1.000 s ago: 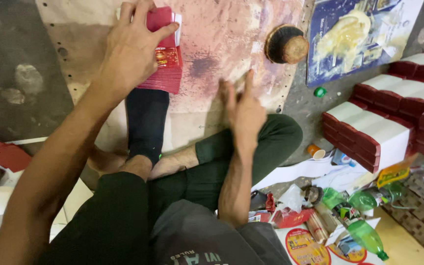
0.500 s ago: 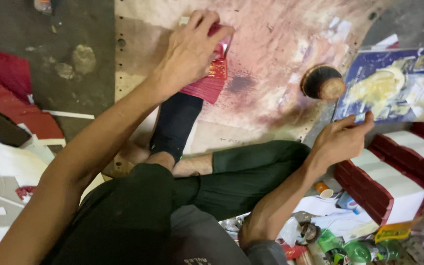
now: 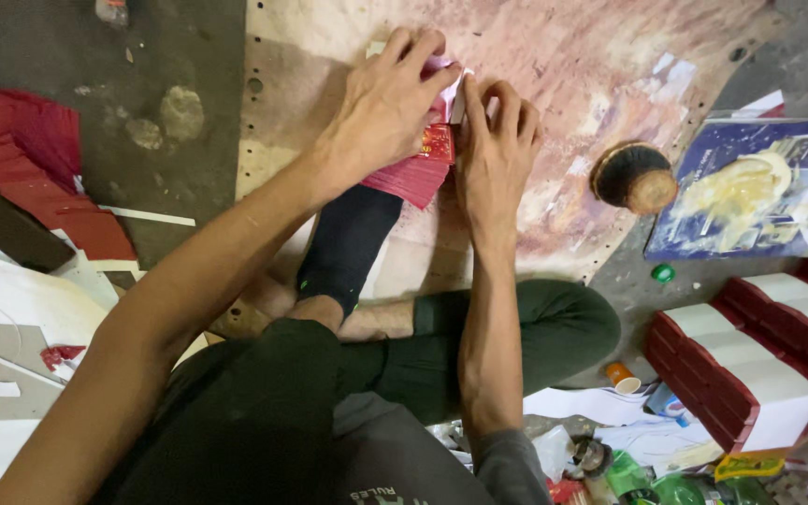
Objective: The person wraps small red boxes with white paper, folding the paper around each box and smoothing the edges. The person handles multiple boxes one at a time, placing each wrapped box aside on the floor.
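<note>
I sit cross-legged on the floor over a stained board (image 3: 610,56). My left hand (image 3: 381,112) grips the top of a red paper piece with a white edge (image 3: 434,150), which lies on a stack of red sheets (image 3: 409,178) by my black-socked foot (image 3: 348,243). My right hand (image 3: 496,154) presses flat against the right side of the same red piece, fingers pointing up and touching it.
A round wooden block (image 3: 635,178) lies on the board to the right. A blue printed sheet (image 3: 759,187) is beyond it. Rows of red-and-white boxes (image 3: 759,374) stand at right. Red paper (image 3: 30,159) and white card scraps (image 3: 11,318) lie left. Bottles and clutter (image 3: 647,472) sit near my knee.
My right hand has come back from the boxes at the right and now rests on the red piece beside my left hand. The view shifted slightly.
</note>
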A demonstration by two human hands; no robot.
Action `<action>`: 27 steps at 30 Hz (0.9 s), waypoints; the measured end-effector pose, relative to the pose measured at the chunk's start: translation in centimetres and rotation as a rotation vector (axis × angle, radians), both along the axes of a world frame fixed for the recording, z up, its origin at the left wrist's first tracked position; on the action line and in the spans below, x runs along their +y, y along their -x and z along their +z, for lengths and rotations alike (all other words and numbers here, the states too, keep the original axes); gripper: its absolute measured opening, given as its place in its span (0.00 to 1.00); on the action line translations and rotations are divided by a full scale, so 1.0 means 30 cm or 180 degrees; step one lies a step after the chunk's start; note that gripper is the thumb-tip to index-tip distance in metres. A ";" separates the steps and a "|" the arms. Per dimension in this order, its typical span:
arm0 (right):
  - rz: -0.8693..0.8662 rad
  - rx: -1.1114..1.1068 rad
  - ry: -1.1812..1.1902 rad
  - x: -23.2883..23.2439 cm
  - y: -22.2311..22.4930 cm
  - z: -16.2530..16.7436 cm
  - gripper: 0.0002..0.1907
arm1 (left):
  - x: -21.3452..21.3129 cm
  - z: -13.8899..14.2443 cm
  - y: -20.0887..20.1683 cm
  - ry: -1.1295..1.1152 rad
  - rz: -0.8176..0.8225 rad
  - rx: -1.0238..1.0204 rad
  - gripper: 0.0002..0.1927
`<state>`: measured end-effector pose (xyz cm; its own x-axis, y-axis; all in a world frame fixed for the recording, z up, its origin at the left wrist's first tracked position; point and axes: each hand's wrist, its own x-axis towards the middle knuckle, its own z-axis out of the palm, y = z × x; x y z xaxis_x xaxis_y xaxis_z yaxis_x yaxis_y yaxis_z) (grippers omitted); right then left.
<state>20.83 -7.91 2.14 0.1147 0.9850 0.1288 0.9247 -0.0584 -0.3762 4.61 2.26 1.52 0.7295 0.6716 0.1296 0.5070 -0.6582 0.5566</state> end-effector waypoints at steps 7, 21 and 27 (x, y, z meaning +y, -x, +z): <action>-0.0028 -0.0020 0.0074 -0.048 0.016 -0.056 0.25 | -0.003 0.005 -0.002 -0.0090 -0.0013 -0.0030 0.28; -0.0921 0.2421 -0.0140 -0.062 0.030 -0.098 0.28 | 0.000 -0.020 0.021 -0.0151 0.0107 -0.0383 0.20; -0.0347 0.1445 -0.0220 -0.033 0.019 -0.087 0.32 | 0.015 -0.060 -0.007 0.0075 0.0158 -0.0271 0.13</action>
